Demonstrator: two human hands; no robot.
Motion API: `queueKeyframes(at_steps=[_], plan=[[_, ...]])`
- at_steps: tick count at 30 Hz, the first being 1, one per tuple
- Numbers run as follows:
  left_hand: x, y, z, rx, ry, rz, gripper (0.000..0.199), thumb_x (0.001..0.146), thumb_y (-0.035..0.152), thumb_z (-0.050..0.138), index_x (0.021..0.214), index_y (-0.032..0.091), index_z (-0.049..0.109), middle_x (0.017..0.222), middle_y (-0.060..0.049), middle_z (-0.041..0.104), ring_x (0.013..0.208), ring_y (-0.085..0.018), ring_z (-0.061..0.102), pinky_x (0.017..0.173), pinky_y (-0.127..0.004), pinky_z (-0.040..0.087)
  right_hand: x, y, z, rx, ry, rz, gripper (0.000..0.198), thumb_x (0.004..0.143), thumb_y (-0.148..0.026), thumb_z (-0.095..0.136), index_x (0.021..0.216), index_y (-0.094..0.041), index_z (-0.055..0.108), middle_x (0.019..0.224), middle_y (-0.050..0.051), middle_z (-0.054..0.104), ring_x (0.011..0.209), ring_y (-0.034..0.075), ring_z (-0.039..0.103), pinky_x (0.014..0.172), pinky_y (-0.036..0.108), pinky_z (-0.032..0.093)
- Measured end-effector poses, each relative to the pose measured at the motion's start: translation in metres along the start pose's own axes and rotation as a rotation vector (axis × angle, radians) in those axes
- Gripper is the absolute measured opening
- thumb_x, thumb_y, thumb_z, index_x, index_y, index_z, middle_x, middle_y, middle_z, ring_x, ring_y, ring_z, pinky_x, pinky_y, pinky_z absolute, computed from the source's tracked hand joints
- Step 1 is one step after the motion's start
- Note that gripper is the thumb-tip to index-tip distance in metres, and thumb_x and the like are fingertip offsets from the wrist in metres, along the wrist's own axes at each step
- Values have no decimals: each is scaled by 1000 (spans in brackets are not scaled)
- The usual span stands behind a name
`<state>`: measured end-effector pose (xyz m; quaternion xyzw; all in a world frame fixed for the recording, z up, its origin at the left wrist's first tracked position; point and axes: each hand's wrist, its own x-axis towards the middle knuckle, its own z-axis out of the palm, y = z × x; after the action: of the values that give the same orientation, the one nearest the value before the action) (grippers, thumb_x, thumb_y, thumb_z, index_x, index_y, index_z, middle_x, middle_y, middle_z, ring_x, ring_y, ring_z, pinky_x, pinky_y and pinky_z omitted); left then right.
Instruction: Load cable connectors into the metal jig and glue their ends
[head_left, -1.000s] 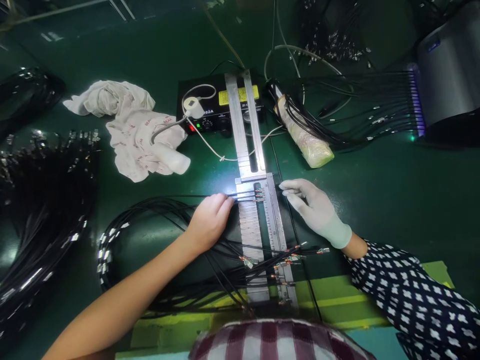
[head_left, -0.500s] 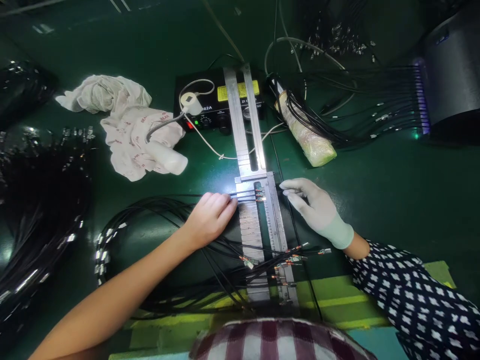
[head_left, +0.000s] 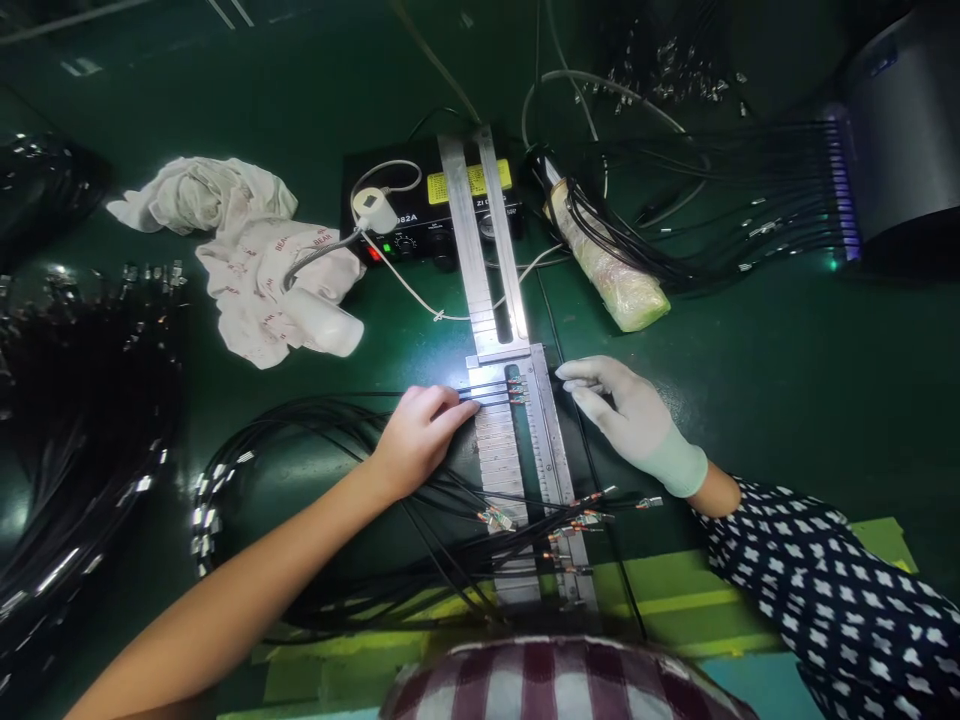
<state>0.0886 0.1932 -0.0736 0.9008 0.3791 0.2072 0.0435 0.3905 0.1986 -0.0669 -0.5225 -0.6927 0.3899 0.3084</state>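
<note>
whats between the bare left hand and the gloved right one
In the head view, the slotted metal rail lies between the left hand and gloved right hand, black cables reaching over its slot; a thin dark cord runs on its right.

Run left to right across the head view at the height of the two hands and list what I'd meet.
Dark cable bundle → arc of looped black cables → bare left hand → slotted metal rail → gloved right hand.
</note>
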Motion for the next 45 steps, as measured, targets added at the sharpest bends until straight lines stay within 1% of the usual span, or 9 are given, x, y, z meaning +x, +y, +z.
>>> queueKeyframes(at_steps=[4, 7, 14, 17, 20, 23, 29, 38, 45], plan=[[-11, 14, -6, 202, -63, -109, 37, 97, 15, 45, 125, 29, 64, 91, -8, 60, 81, -21, 50, 69, -34, 34, 1, -1, 0, -3, -3, -8, 23, 97, -28, 53, 117, -27, 64, 113, 3, 68, 96, 20, 67, 89, 38, 57], [-20, 24, -3, 247, -177, -153, 46, 97, 11, 39, 139, 23, 55, 93, -9, 61, 78, -22, 48, 65, -33, 32, 2, -1, 0, -19, -1, -12, 22, 97, -28, 53, 116, -27, 65, 111, 2, 69, 95, 21, 67, 89, 39, 56], [-23, 24, -19, 12, -259, -144, 40, 100, 16, 40, 139, 18, 49, 104, -8, 65, 91, -20, 55, 79, -34, 37, -2, 1, 0, -48, 22, -84, 22, 98, -28, 52, 115, -26, 65, 111, 3, 69, 99, 22, 66, 90, 39, 55], [-27, 24, -37, -175, -360, -72, 30, 100, 23, 46, 129, 20, 54, 113, -7, 64, 105, -20, 56, 91, -36, 37, -7, 0, 0, -82, 21, -100, 22, 98, -29, 50, 113, -26, 66, 112, 4, 69, 105, 24, 65, 91, 41, 55], [-30, 26, -45, -269, -421, -87, 17, 100, 24, 46, 108, 22, 61, 108, -6, 64, 103, -19, 55, 90, -35, 40, -8, 0, 0, -76, 35, -98, 22, 97, -28, 50, 113, -25, 66, 112, 4, 69, 106, 24, 65, 91, 40, 55], [-26, 27, -38, -332, -345, -120, 15, 100, 21, 45, 97, 20, 59, 99, -5, 63, 96, -17, 55, 87, -33, 43, -6, 1, 2, -54, 43, -81, 22, 97, -28, 52, 114, -25, 66, 112, 4, 69, 102, 22, 66, 90, 39, 56], [-9, 20, -14, -97, -127, 6, 28, 99, 14, 38, 119, 15, 58, 95, -9, 65, 85, -18, 57, 75, -31, 48, -4, 1, 2, -31, 40, -37, 21, 96, -27, 54, 113, -25, 66, 110, 3, 69, 92, 19, 67, 89, 37, 56], [0, 4, -21, -373, -168, -100, 32, 100, 17, 41, 124, 20, 63, 97, -7, 66, 89, -15, 62, 80, -26, 52, -3, -1, 1, -48, 1, -17, 21, 97, -27, 53, 115, -26, 65, 111, 2, 69, 93, 19, 67, 87, 36, 54], [11, -5, -25, -405, -216, -71, 32, 101, 18, 41, 123, 22, 64, 88, -3, 67, 82, -13, 60, 78, -27, 46, -2, -3, 0, -80, -3, -23, 21, 98, -27, 52, 114, -26, 66, 107, 2, 68, 92, 19, 66, 85, 35, 54]])
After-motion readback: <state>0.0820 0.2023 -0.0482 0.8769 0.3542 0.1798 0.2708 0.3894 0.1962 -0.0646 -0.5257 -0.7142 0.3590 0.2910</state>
